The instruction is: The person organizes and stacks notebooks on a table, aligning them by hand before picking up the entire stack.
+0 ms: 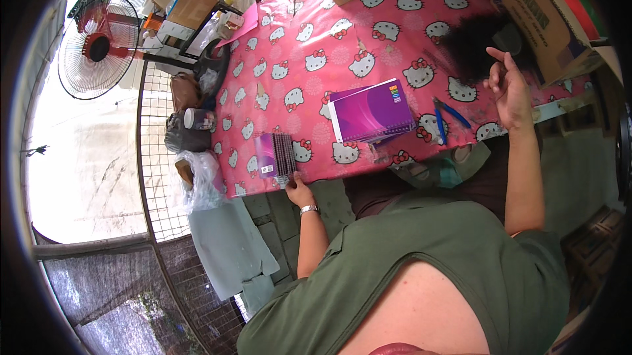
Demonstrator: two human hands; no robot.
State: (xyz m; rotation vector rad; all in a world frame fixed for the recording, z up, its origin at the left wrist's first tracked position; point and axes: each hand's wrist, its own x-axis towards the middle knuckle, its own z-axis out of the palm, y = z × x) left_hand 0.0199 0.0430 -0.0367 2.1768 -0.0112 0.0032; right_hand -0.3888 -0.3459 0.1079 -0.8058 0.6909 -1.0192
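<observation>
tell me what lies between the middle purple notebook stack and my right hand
In the head view, blue-handled pliers lie on the patterned pink tablecloth, between the purple notebook stack and your right hand.

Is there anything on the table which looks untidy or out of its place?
Yes, slightly: the middle pile of purple notebooks is askew; its edges do not line up. To its right, blue-handled pliers lie with handles spread.

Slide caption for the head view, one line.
Left hand at a small notebook stack, right hand raised; purple notebooks and blue-handled pliers lie between on pink cloth.
</observation>
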